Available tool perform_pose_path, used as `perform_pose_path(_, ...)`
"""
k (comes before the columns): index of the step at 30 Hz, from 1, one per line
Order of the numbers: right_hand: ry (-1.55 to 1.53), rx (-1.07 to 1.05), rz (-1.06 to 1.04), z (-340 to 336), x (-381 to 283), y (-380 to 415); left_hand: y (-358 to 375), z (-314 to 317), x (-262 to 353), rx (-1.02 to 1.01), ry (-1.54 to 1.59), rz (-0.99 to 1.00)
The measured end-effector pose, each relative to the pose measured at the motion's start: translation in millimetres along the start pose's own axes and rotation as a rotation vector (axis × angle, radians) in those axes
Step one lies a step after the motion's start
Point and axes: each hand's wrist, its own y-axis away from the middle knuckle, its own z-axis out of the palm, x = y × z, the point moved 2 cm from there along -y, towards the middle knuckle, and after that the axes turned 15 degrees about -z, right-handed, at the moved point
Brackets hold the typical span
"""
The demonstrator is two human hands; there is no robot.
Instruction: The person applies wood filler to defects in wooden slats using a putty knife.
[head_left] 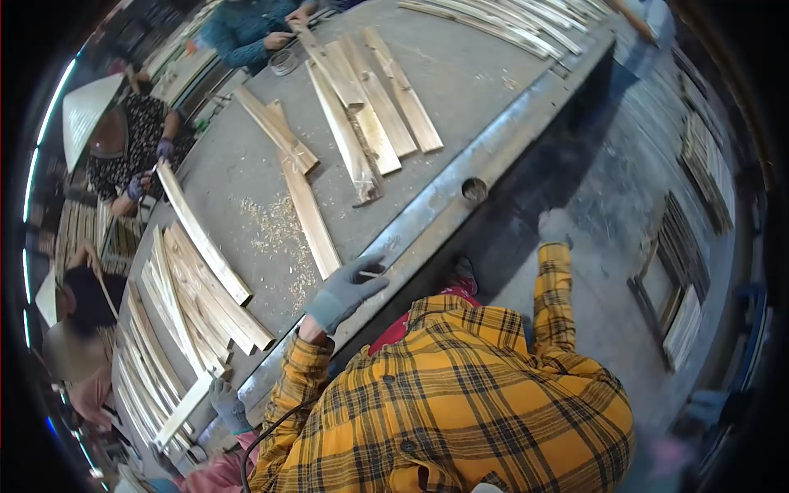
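My left hand [345, 292], in a grey glove, rests at the metal edge [411, 238] of the big work table. Its thumb and fingers are apart, close to the near end of a long wooden strip [308, 215]. Wood shavings [275, 234] lie scattered left of that strip. Out to the right, my right hand [555, 226], also gloved, is held over the floor beside the table. Its fingers are curled closed, and I cannot tell what is in them.
More wooden boards [382, 103] lie across the table, with a stack of strips [197, 287] at left. A person in a conical hat [94, 115] holds a strip; another person's gloved hand [228, 404] is beside my left arm. Wooden frames [670, 279] lie on the floor at right.
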Motion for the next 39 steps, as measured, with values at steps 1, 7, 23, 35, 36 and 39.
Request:
perform_pose_path(1,-0.622,0.390,0.424,-124.8,5.3,23.9,-15.0,-3.6,8.7,0.023,0.023,-0.006)
perform_pose_path(7,-0.581,0.673,-0.164,-284.7,-32.7,-131.6,-196.9,-29.3,114.9,0.915,-0.477,0.313)
perform_pose_path(23,-0.371,0.197,-0.321,-352.5,-116.2,-234.4,-270.5,-46.9,99.3,1.474,-0.453,0.070)
perform_pose_path(35,-0.247,0.085,-0.444,-350.1,-171.6,-169.1,-190.5,-33.0,69.5,1.447,-0.447,-0.103)
perform_pose_path(36,-0.209,0.140,-0.439,-347.4,-175.4,-165.1,-180.6,-42.0,71.8,1.454,-0.434,-0.099)
perform_pose_path(39,-0.189,0.138,-0.436,-346.4,-189.5,-150.0,-163.0,-93.4,72.2,1.642,-0.355,-0.087)
